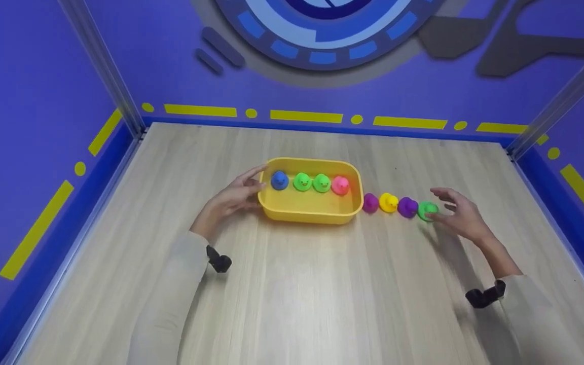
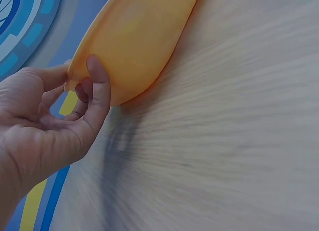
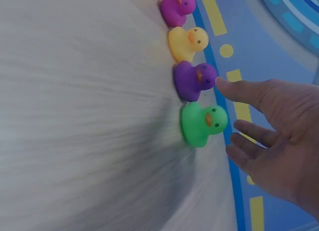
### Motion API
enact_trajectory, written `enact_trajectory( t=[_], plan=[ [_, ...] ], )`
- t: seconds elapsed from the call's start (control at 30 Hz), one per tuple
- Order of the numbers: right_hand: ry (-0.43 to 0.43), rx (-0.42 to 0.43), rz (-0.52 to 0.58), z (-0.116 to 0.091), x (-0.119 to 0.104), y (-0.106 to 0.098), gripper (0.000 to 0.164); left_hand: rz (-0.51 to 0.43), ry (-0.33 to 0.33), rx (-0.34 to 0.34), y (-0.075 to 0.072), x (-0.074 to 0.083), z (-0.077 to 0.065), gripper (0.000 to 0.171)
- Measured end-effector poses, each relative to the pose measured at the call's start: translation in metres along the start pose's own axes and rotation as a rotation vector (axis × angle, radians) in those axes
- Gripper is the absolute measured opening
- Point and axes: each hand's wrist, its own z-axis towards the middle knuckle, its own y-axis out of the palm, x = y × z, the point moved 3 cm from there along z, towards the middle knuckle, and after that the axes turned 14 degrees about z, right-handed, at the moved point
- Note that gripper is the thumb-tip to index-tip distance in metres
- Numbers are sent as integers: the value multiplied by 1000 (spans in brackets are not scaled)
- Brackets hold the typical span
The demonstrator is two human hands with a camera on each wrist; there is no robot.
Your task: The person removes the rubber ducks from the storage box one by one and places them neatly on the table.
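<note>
A yellow plastic tub (image 1: 304,218) stands on the table. My left hand (image 1: 233,197) grips its left end, fingers bent at the rim and against the outer wall (image 2: 129,47). Inside sit a blue duck (image 1: 280,180), two green ducks (image 1: 302,182) and a pink duck (image 1: 340,185). A row of toy ducks runs rightward from the tub: a magenta-purple one (image 3: 175,11), a yellow one (image 3: 187,43), a purple one (image 3: 193,80) and a green one (image 3: 203,124). Around the row's green duck my right hand (image 1: 457,215) hovers, thumb and fingers spread and not closed on it.
Blue walls with yellow markings (image 1: 307,116) enclose the wooden table (image 1: 312,294) at the back and both sides. Metal posts (image 1: 100,61) stand in the back corners. Dark wrist devices (image 1: 484,295) sit at both cuffs.
</note>
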Motion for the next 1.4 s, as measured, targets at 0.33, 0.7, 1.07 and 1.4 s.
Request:
enact_trajectory(
  t=[0.33,0.7,1.07,1.4],
  plan=[
    [-58,-79,-22,21,-33,2,54,49,3,-25,-5,4,1,66],
    [-47,-147,-26,56,-70,19,44,217,50,16,-3,14,6,57],
    [-17,-208,-4,79,-84,52,44,117,44,56,1,5,4,54],
    [-7,-255,37,98,-90,78,45,75,63,103,5,1,4,53]
  ],
)
